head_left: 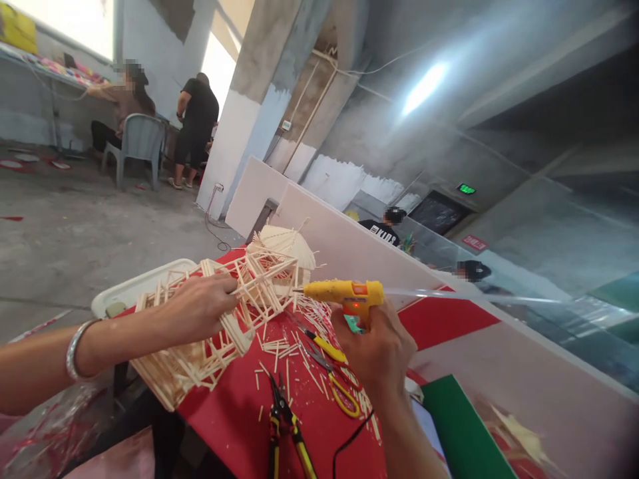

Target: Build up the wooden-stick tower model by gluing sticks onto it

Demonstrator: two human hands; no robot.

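My left hand, with a silver bangle at its wrist, is closed on a framework of thin wooden sticks. The fingertips are partly hidden among the sticks. In my right hand is a yellow glue gun, its small light glowing orange. A long clear glue stick runs out of its back to the right. The gun's nozzle points left at the framework's right end; whether the two touch I cannot tell.
Loose sticks, black-and-yellow pliers, yellow-handled scissors and another yellow-handled tool lie on the red table. Behind are a stick bundle and a white tray. A low partition borders the table; other people work farther off.
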